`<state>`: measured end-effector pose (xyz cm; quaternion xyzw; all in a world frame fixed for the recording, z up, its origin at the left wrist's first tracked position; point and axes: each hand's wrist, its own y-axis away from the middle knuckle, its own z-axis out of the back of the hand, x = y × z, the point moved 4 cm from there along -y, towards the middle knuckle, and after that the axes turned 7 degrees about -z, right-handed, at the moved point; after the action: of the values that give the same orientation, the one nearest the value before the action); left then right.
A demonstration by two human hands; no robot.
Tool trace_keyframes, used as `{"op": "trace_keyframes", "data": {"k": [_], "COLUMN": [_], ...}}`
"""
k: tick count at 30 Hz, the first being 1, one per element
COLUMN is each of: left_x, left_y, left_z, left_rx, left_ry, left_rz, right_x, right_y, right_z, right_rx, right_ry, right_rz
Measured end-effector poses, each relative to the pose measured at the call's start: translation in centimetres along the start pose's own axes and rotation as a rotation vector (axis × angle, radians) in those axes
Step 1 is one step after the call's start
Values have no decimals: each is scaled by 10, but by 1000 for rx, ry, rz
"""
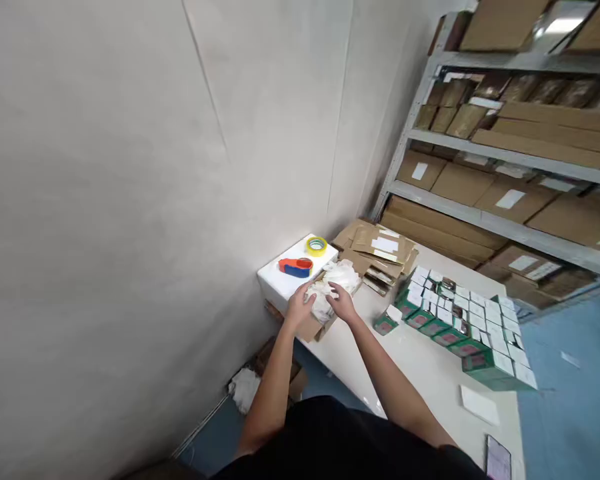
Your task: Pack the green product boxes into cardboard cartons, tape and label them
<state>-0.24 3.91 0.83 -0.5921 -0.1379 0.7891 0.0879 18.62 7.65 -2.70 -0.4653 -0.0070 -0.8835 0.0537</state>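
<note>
— So, where are the hands?

— Both are on the crumpled white wad of wrapping [337,277]. It fills the open brown cardboard box [313,329] just in front of the white foam block [285,283], at the corner of the pale table [420,367]. The left hand [299,305] has its fingers curled into the wad's near edge, gripping it. The right hand [341,303] lies on top with bent fingers; I cannot tell whether it pinches anything.

— What worries you?

— The cardboard box seems to jut past the table's edge, on the near side of the foam block. A hard tug on the wad could, I think, tip it to the floor.

— Anything else?

— The orange-and-blue tape dispenser [296,267] and the yellow tape roll [317,246] sit on the foam block, just behind the hands. A wide sweep of loose wrapping might knock them off. The single small green carton [386,323] stands right of the foam block, near the right forearm and apart from the rows of green cartons [460,327] farther right. A swinging elbow could topple it.
</note>
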Motion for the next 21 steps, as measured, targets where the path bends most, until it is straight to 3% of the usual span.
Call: {"op": "trace_keyframes", "data": {"k": [6,13,17,21], "left_x": [27,42,42,38], "left_y": [-12,-4,-3,-10], "left_z": [70,129,145,144], "left_rx": [-97,-236,-286,-376], "left_ry": [18,-19,-36,-46], "left_rz": [43,64,73,86], "right_x": [64,98,109,116], "right_y": [-67,-114,-114,-100], "right_z": [-62,-103,-109,-89], "right_rx": [-55,49,48,-74], "right_ry": [251,579,679,669], "right_rz": [87,-118,-152,-60]}}
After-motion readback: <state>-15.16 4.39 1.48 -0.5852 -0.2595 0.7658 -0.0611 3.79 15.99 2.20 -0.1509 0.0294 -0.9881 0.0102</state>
